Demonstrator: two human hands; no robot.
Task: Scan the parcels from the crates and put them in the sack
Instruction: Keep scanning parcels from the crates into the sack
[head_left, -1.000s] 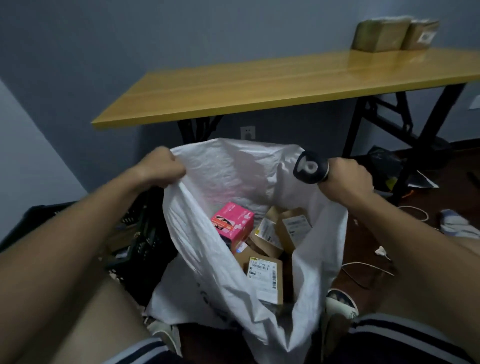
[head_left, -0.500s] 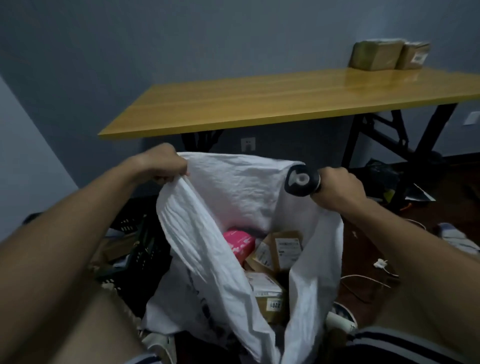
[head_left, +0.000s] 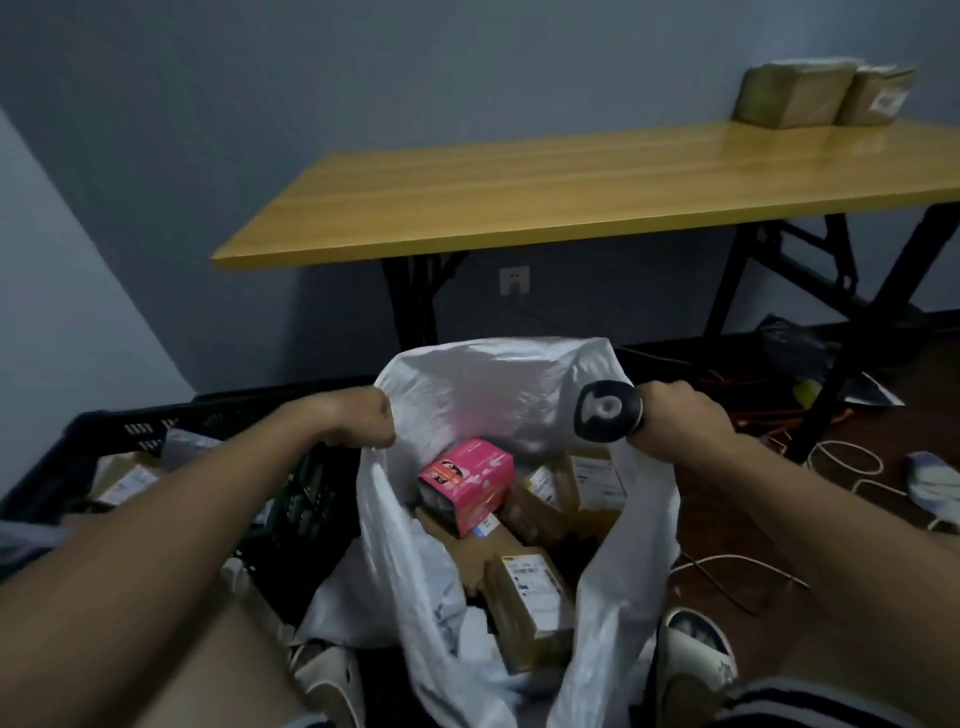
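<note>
Sack (head_left: 498, 384): rim gripped by left hand (head_left: 358, 421); right hand (head_left: 675, 421) grips rim plus scanner (head_left: 605, 411). Risk: rim slipping free, parcels (head_left: 530, 597) spilling.

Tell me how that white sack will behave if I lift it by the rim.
Likely floppy: the white sack is creased thin material held open by both hands. Probably bottom-heavy, since several boxes, including the pink box, sit inside and may shift.

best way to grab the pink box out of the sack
Come straight down through the sack's open mouth and pinch the pink box across its long side faces. It lies tilted on top of the brown parcels, so its upper half is free.
</note>
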